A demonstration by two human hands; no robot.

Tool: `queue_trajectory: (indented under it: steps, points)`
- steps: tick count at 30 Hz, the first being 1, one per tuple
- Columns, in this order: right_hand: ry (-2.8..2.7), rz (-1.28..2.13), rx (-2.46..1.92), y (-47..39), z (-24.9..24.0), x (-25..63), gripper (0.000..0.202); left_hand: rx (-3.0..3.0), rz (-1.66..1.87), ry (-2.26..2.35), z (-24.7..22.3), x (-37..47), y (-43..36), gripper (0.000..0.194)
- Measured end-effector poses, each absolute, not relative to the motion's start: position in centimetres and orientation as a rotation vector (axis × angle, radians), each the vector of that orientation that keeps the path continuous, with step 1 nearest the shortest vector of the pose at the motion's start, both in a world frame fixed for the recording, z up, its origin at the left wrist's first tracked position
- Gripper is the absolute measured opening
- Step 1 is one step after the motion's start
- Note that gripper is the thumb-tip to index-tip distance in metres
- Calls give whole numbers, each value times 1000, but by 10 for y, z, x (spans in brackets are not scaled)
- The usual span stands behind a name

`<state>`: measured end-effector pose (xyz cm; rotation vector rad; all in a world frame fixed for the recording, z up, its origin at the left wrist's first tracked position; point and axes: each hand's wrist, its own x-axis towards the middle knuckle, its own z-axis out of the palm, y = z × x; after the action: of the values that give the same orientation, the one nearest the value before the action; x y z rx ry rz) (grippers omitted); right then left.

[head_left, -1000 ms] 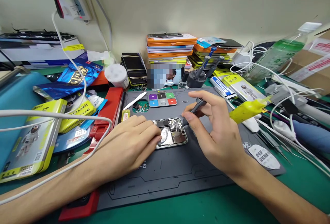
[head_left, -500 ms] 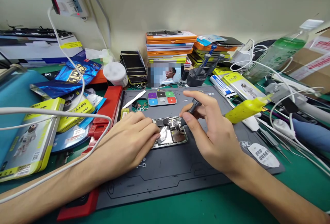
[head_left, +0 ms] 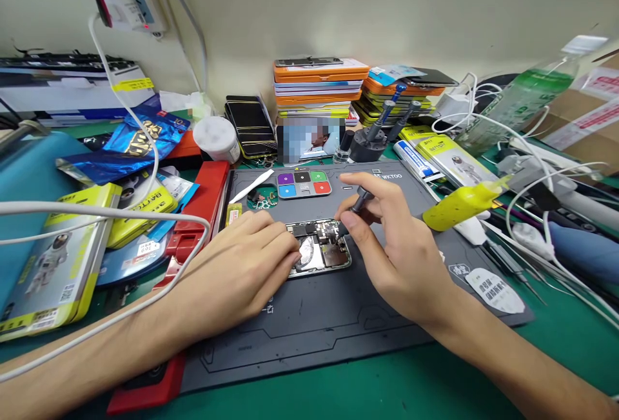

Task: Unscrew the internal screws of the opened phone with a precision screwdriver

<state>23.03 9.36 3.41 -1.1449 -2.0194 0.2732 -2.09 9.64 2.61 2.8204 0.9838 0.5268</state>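
An opened smartphone point(head_left: 334, 255) lies on the dark grey work mat point(head_left: 309, 326), its circuit board and metal inner parts bare. Over its left end rests my left hand point(head_left: 244, 259), fingers bent and gripping the phone; that end is hidden beneath it. My right hand point(head_left: 403, 246) pinches a dark grey screwdriver point(head_left: 360, 200) between thumb and fingers, with the index finger raised over the handle's top. The driver leans down to the phone's upper right part, where its tip cannot be made out. Above the phone sits a tray with coloured squares point(head_left: 304, 185).
A white pry tool point(head_left: 252, 186) lies at the mat's upper left. A red clamp-like frame point(head_left: 198, 213) borders the mat. To the right are a yellow squeeze bottle point(head_left: 459, 206) and tweezers point(head_left: 515, 265). Behind stands a screwdriver holder point(head_left: 367, 144). A white cable point(head_left: 145, 313) crosses my left forearm.
Both hands keep almost the same place. My right fingers and the screwdriver have shifted very slightly. The picture on the propped screen at the back has changed.
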Motion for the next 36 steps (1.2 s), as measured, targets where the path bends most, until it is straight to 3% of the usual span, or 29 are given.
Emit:
queue_trajectory:
  steps: [25, 33, 36]
  points:
    - [-2057, 263, -1118, 94, 36, 231, 38, 2812, 462, 965, 26, -22, 94, 31]
    - [-2149, 14, -1100, 97, 39, 231, 38, 2815, 455, 961, 27, -20, 96, 32]
    - [-2152, 119, -1120, 96, 41, 231, 41, 2809, 473, 968, 27, -20, 96, 31]
